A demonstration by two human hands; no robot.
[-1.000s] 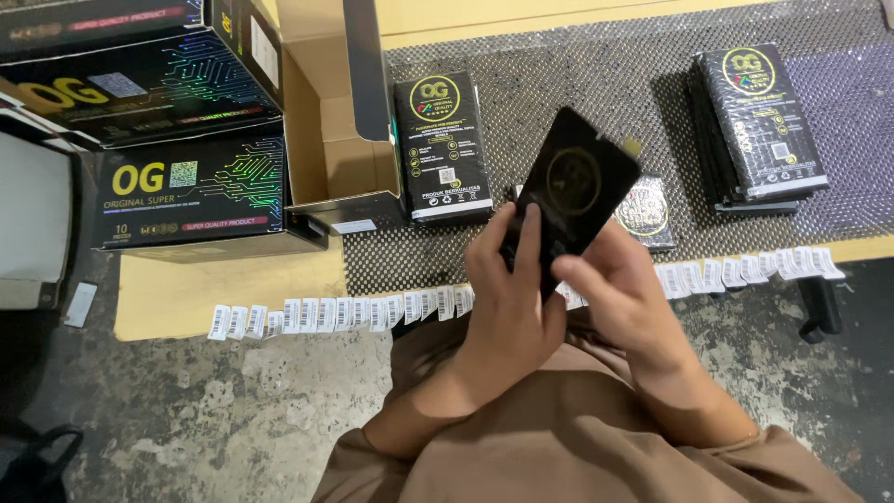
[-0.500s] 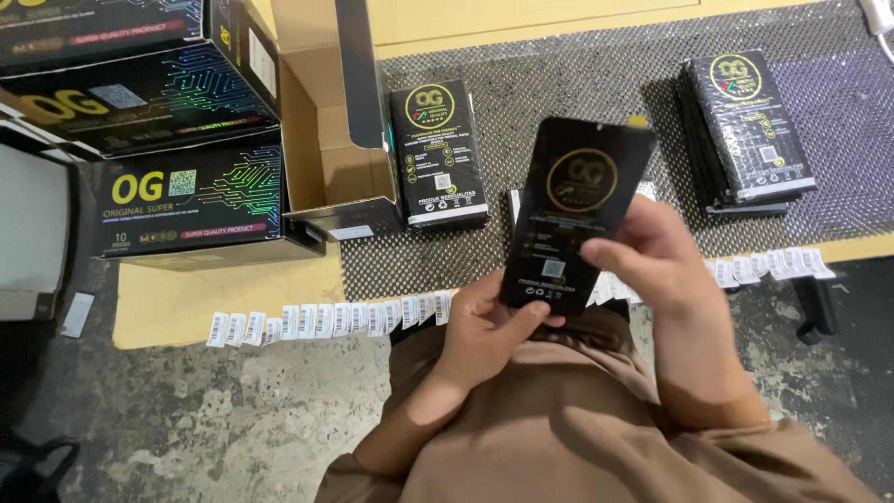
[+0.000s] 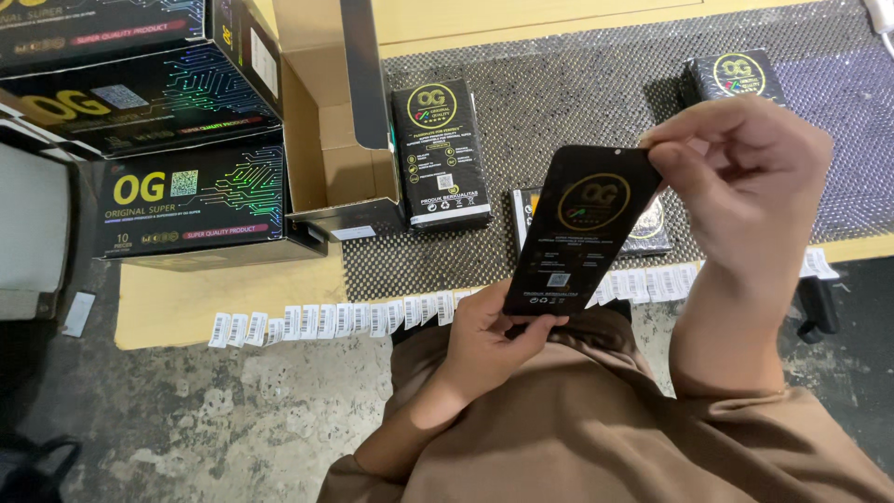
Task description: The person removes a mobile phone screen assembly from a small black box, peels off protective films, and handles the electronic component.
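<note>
A flat black rectangular screen panel [image 3: 579,228] with a gold round emblem and small white print is held upright between both hands. My left hand [image 3: 494,337] pinches its lower edge from below. My right hand [image 3: 745,177] grips its top right corner with thumb and fingers. Under the panel lies another black pack [image 3: 652,228] on the dark dotted mat [image 3: 559,102]. A black box with a gold emblem [image 3: 438,154] lies flat on the mat to the left.
An open cardboard carton [image 3: 331,140] and stacked black printed boxes [image 3: 186,196] stand at the left. A row of small barcode stickers [image 3: 326,321] hangs along the table's front edge. Another black box [image 3: 731,74] lies at the back right.
Both hands raised the panel closer to the camera. My right hand shifted from its side to its top right corner, and the left hand now holds only the bottom edge.
</note>
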